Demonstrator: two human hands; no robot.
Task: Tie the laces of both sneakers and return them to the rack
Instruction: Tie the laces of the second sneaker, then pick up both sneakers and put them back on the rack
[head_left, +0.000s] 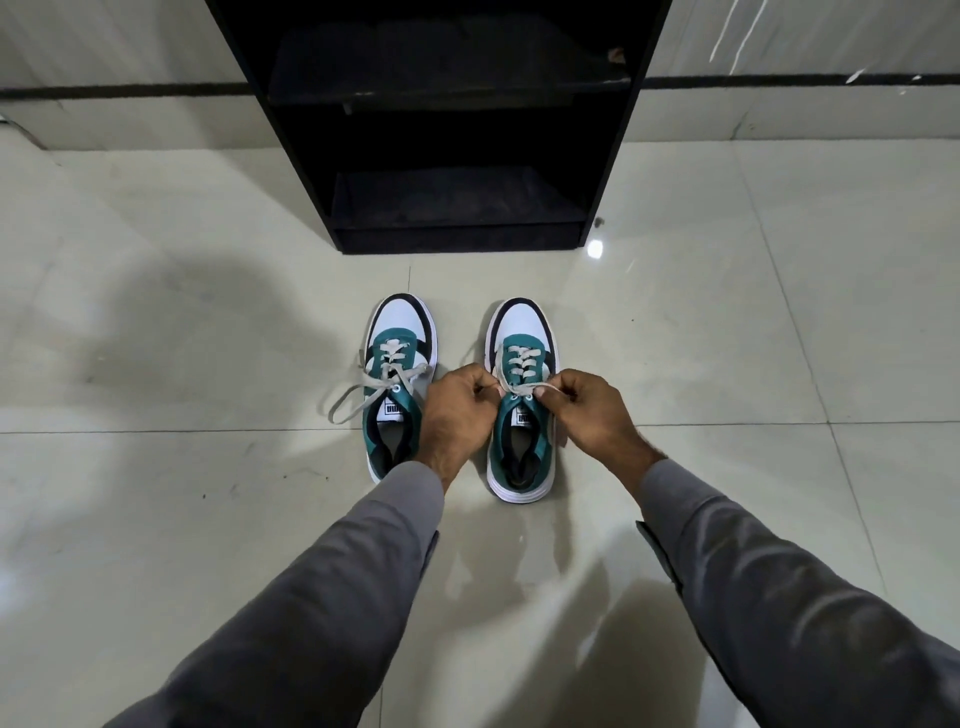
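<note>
Two white, teal and black sneakers stand side by side on the floor, toes pointing at the rack. The left sneaker (397, 384) has loose grey laces (358, 392) trailing off to its left. Over the right sneaker (522, 415), my left hand (457, 410) pinches one lace end and my right hand (587, 410) pinches the other, with the right sneaker's lace (519, 387) crossed and stretched between them above the tongue. The black shoe rack (457, 156) stands open just beyond the shoes, and its shelves hold nothing that I can see.
Glossy pale floor tiles (182, 338) spread on all sides. A light wall with a dark stripe (130, 88) runs behind the rack. My grey sleeves reach in from the bottom of the view.
</note>
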